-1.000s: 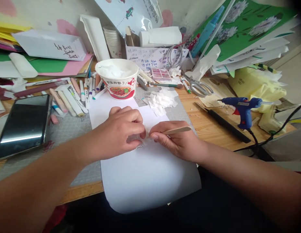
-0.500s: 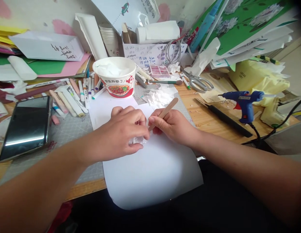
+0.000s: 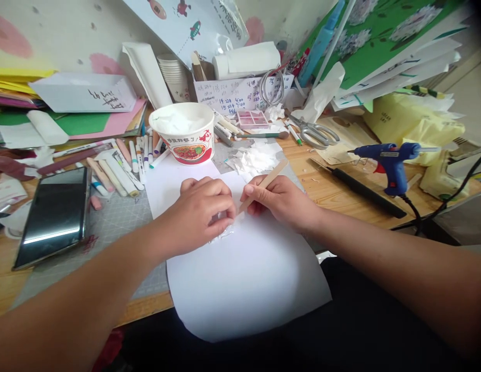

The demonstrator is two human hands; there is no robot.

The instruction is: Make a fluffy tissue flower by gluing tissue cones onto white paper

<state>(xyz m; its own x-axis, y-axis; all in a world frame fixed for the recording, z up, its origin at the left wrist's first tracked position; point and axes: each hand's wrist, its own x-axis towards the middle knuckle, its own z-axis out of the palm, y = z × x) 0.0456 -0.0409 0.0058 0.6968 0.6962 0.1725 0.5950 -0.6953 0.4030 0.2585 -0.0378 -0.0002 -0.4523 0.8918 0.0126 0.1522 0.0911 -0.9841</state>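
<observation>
My right hand [image 3: 277, 200] grips a flat wooden craft stick [image 3: 273, 174], its rounded end up to the right and its lower end down beside my left fingertips. My left hand [image 3: 204, 212] is closed, thumb against curled fingers. Beneath it shows a small clear or whitish crumpled piece [image 3: 225, 233]; what the fingers pinch is mostly hidden. Both hands are over a large white paper sheet [image 3: 240, 289], which overhangs the table's front edge. Behind them stand a paper bowl [image 3: 190, 152] with white material in it and a heap of torn white paper [image 3: 254, 157].
A phone or tablet [image 3: 52, 212] and several markers [image 3: 122, 170] lie at left on a grey cutting mat [image 3: 120, 222]. On the right are scissors [image 3: 316, 133], a black-handled tool [image 3: 368, 194] and a blue glue gun [image 3: 393, 160] with its cord. Paper stacks line the back.
My left thumb and fingers have closed together near the stick's lower end. The view has shifted slightly; my right hand keeps its grip on the craft stick.
</observation>
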